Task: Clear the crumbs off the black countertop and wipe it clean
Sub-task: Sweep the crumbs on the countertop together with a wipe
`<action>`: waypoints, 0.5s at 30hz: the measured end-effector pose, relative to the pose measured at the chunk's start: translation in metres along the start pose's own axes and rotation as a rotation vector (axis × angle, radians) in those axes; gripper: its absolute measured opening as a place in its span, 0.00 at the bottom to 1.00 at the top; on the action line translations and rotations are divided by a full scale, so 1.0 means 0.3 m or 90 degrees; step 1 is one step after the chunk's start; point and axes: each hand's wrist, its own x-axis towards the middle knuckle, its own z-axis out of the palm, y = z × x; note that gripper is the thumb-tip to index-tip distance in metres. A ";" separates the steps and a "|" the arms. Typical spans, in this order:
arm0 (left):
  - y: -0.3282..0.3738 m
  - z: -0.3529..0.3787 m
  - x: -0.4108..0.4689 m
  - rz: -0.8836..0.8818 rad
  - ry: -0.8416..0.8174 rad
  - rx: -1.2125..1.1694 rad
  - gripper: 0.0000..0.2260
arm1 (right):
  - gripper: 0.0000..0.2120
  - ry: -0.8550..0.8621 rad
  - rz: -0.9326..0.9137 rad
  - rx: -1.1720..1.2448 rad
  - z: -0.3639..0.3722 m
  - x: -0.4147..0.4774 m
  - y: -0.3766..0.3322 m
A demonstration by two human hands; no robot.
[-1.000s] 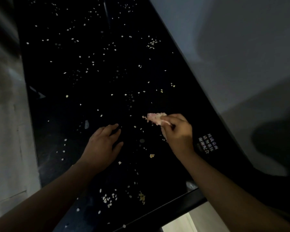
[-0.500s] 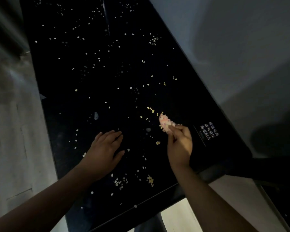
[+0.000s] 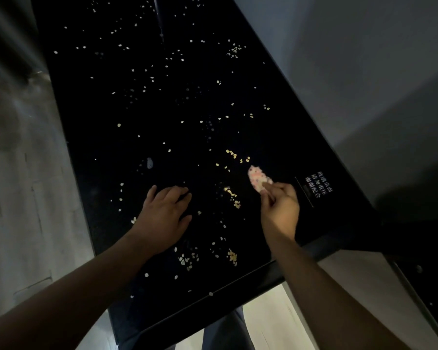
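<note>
A glossy black countertop runs away from me, strewn with several pale crumbs from the near edge to the far end. My left hand rests flat on the surface, fingers spread and pointing up-right. My right hand pinches a small pinkish speckled cloth or sponge between thumb and fingers, its tip just above the counter near a cluster of yellowish crumbs. More crumbs lie in a heap close to the front edge.
White printed characters with a thin line mark the counter just right of my right hand. A grey wall borders the counter's right side. A pale floor lies to the left. A small greyish blob sits on the counter above my left hand.
My right hand with the cloth has shifted right and slightly away, toward the printed label. My left hand has stayed planted. The view has tilted, showing more of the near edge.
</note>
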 end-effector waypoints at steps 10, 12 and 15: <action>-0.051 -0.019 -0.060 0.042 0.041 -0.084 0.23 | 0.08 -0.042 0.025 0.140 0.010 -0.122 -0.094; -0.064 -0.018 -0.098 0.045 0.042 -0.086 0.23 | 0.08 -0.021 0.023 0.113 -0.056 -0.132 -0.074; -0.075 -0.008 -0.156 0.033 0.036 -0.078 0.25 | 0.08 0.010 0.025 0.033 -0.096 -0.188 -0.021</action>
